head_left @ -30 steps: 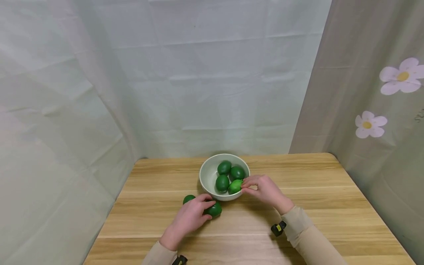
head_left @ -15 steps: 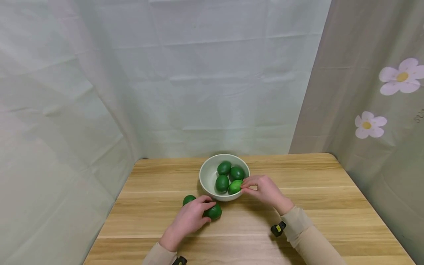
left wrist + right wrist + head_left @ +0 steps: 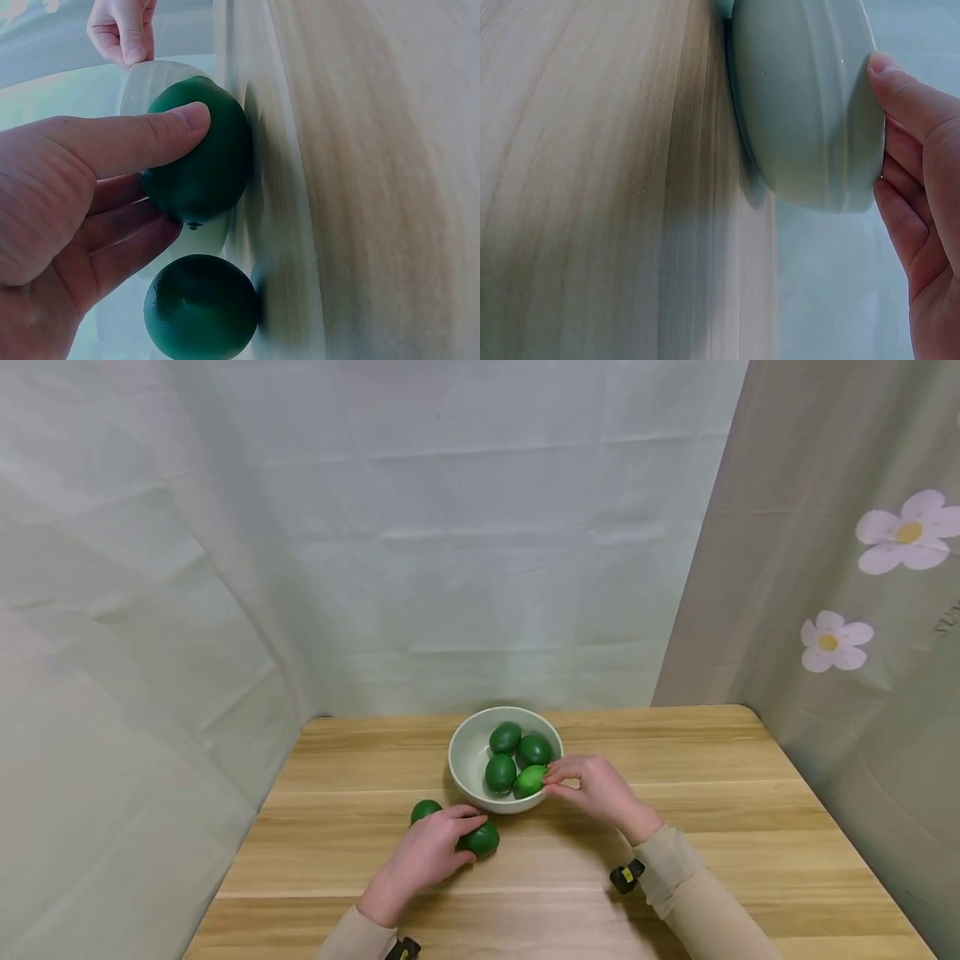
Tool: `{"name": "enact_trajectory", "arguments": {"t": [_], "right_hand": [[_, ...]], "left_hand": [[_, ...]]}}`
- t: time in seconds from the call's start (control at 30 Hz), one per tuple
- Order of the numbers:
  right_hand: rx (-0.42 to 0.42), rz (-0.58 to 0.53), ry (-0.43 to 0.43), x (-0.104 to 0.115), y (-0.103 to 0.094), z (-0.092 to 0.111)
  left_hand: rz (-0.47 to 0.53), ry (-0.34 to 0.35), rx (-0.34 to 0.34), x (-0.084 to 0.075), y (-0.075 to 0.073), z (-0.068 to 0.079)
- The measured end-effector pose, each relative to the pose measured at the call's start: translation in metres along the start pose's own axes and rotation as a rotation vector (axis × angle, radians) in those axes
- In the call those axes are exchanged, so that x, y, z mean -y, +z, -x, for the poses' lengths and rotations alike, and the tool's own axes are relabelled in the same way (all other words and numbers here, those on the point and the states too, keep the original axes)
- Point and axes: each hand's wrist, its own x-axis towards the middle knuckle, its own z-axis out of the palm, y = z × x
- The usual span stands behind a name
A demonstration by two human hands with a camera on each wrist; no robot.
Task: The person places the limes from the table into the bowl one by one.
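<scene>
My left hand (image 3: 433, 852) grips a dark green lime (image 3: 482, 838) on the table, thumb on one side and fingers on the other, as the left wrist view shows. Just left of that hand is a second dark green lime (image 3: 425, 810), partly covered by it. A pale bowl (image 3: 467, 760) stands behind, holding several limes. At its right rim, my right hand (image 3: 596, 789) pinches a brighter green lime (image 3: 529, 782) lying inside. In the right wrist view the thumb is at the rim of the bowl (image 3: 802, 105), whose wall hides the lime.
The wooden table (image 3: 675, 877) has its back edge just behind the bowl. Pale cloth (image 3: 480, 568) hangs behind and at the left, and a curtain with white flowers (image 3: 836, 642) hangs at the right. A small black device (image 3: 626, 876) sits at the right wrist.
Both hands, the limes and the bowl hold their places. Only a slight shift of the whole head view shows.
</scene>
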Motion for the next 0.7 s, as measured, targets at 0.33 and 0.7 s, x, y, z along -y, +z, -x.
{"name": "enact_trajectory", "arguments": {"t": [0.33, 0.7], "right_hand": [[-0.01, -0.009, -0.017, -0.0005, -0.0008, 0.0], [-0.013, 0.003, -0.037, -0.001, 0.0011, -0.001]], "left_hand": [[0.004, 0.065, 0.003, 0.0004, 0.0008, 0.0012], [0.033, 0.132, -0.06, 0.0046, -0.0065, 0.0027]]}}
